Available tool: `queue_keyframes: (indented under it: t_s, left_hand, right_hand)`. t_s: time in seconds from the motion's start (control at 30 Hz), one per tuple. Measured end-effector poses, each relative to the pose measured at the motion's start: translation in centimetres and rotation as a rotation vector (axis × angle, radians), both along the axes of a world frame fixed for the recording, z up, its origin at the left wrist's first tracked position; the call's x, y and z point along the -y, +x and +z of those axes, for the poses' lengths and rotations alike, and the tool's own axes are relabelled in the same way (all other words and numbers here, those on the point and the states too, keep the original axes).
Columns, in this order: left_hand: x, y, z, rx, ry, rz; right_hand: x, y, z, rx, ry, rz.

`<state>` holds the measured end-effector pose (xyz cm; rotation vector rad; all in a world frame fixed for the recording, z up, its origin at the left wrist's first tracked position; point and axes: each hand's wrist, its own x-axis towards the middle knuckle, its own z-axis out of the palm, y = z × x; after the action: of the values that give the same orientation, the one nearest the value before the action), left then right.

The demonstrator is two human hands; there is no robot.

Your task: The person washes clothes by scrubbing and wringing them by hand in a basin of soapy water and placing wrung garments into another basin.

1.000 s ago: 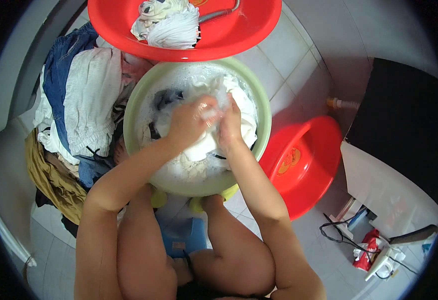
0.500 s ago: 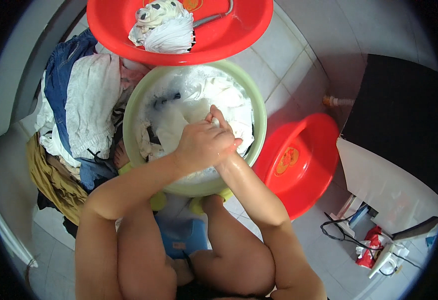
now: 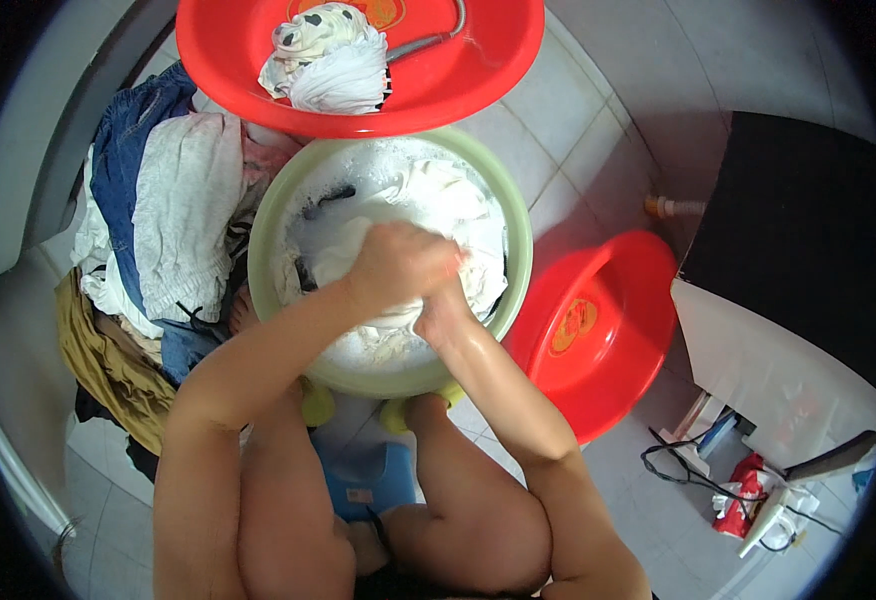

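Left hand (image 3: 398, 262) over right hand (image 3: 441, 312)

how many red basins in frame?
2. One red basin at the top, beyond the green basin, holds wrung white cloth. The other red basin sits right of it, tilted. None seem hidden.

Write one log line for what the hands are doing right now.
left hand: gripping white cloth | right hand: gripping same cloth | place: soapy green basin | nearby: clothes pile, red basin
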<state>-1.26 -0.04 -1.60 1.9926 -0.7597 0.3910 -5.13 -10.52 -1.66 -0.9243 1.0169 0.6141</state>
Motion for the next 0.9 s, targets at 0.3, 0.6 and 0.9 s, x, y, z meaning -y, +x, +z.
queue_keyframes:
  t_s: [0.3, 0.6, 0.9]
  left_hand:
    - [-3.2, 2.2, -7.5, -1.038, -0.331, 0.180]
    - [-8.4, -2.1, -17.9, -1.010, 0.235, 0.160]
    - [0.0, -1.9, 2.3, -0.370, -0.046, 0.062]
  right_hand:
    - [4.0, 3.2, -2.9, 0.710, -0.597, 0.462]
    - [0.0, 2.8, -8.0, 0.622, -0.779, 1.004]
    - [1.4, 2.4, -9.7, 0.389, 0.149, -0.061]
